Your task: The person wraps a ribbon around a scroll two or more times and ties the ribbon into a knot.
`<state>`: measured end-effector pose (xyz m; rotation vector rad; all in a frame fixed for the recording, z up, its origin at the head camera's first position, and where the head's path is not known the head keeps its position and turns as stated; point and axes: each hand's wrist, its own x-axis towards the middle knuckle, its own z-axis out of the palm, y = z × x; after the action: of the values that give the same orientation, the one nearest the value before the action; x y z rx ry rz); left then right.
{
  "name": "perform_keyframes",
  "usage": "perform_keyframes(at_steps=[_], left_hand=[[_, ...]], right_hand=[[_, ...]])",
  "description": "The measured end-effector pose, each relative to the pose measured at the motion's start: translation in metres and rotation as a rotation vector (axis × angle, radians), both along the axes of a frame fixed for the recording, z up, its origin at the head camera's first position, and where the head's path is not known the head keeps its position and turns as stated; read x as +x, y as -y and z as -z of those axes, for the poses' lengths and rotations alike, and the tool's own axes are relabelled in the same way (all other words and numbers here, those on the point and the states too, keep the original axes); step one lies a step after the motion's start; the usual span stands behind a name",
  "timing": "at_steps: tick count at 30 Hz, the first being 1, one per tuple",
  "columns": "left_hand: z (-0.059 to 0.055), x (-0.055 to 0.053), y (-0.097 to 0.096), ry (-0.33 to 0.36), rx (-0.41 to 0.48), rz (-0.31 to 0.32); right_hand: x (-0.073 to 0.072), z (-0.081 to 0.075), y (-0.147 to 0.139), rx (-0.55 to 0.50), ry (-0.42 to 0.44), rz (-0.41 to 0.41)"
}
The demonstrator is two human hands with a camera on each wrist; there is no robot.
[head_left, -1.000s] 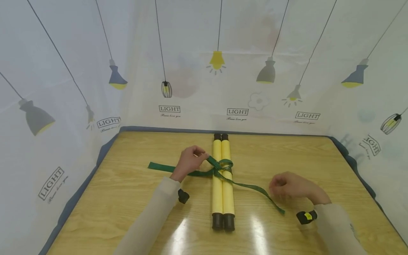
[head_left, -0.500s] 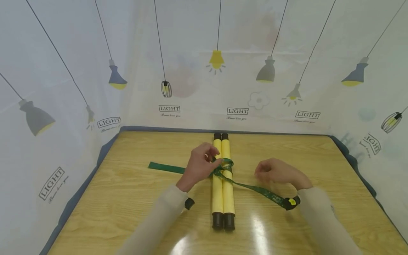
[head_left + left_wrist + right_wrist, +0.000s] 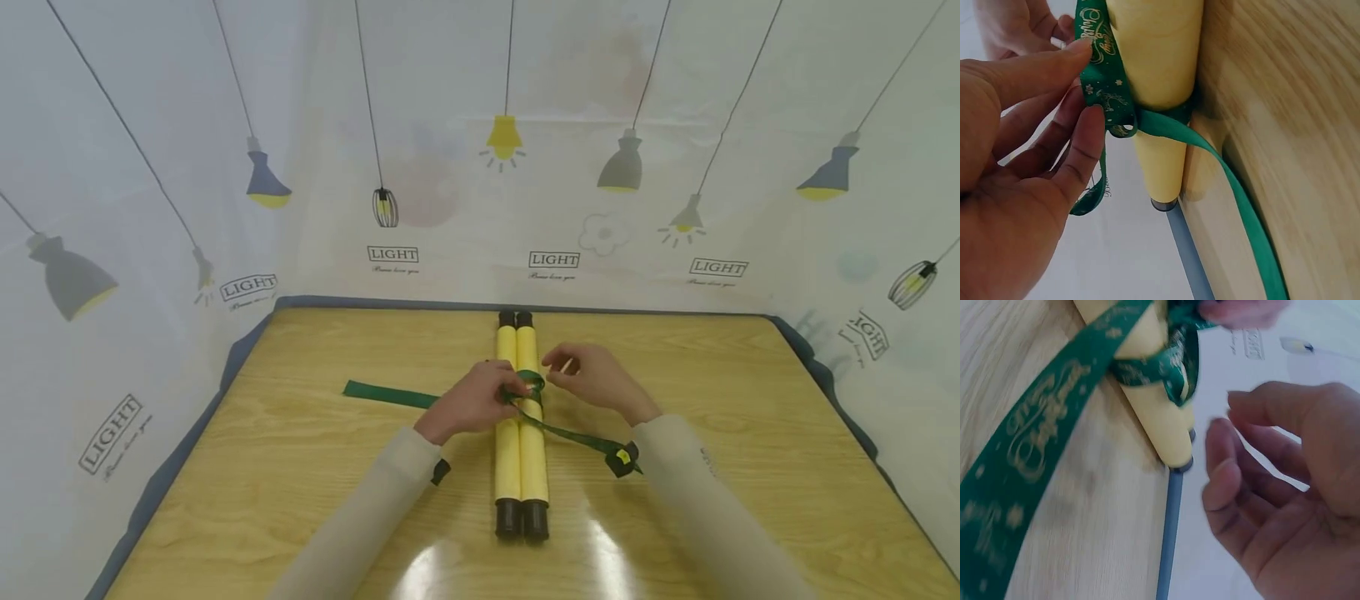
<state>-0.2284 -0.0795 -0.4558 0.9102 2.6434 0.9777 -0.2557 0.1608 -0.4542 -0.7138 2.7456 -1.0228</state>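
Two yellow tubes (image 3: 507, 467) with dark end caps lie side by side on the table. A green ribbon (image 3: 390, 393) with gold lettering passes round their middle, one tail lying to the left and another to the right. Over the tubes, my left hand (image 3: 476, 398) pinches the ribbon between thumb and fingers, as the left wrist view shows on the printed ribbon (image 3: 1107, 69). Just right of the tubes, my right hand (image 3: 603, 382) has loosely bent fingers and holds nothing. In the right wrist view its fingertips are apart from the ribbon loop (image 3: 1180, 375).
The wooden table (image 3: 337, 492) has a bluish-grey border along its far edge and sides. White sheeting (image 3: 450, 158) printed with lamps stands behind and at both sides. Each wrist wears a small black device, the right one (image 3: 622, 458) above the ribbon's right tail.
My left hand has moved right, onto the tubes, still with the ribbon. My right hand has come left and away from me, up close to the ribbon loop. The tubes stay in place.
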Motion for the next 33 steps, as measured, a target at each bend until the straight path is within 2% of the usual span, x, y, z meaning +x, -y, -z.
perform_keyframes(at_steps=[5, 10, 16, 19, 22, 26, 33], left_hand=[[0.004, -0.005, 0.000, -0.018, -0.021, -0.001], [0.008, -0.007, 0.002, -0.002, -0.026, 0.003], [0.011, -0.013, 0.005, -0.055, -0.057, 0.043], [0.012, -0.015, 0.005, -0.077, -0.044, 0.040], [0.013, -0.015, 0.002, -0.061, -0.001, 0.007], [0.014, -0.016, -0.003, -0.006, 0.048, -0.060], [0.017, -0.014, -0.008, -0.002, 0.089, -0.177]], right_hand=[[-0.010, 0.004, 0.022, 0.001, -0.025, -0.019], [-0.018, 0.014, 0.030, 0.059, -0.034, -0.022], [-0.017, 0.019, 0.028, 0.041, -0.022, 0.008], [-0.014, 0.020, 0.025, 0.012, -0.017, 0.013], [-0.011, 0.020, 0.024, -0.020, 0.006, 0.035], [-0.004, 0.017, 0.023, -0.047, 0.043, 0.070], [0.006, 0.014, 0.022, -0.110, 0.100, 0.095]])
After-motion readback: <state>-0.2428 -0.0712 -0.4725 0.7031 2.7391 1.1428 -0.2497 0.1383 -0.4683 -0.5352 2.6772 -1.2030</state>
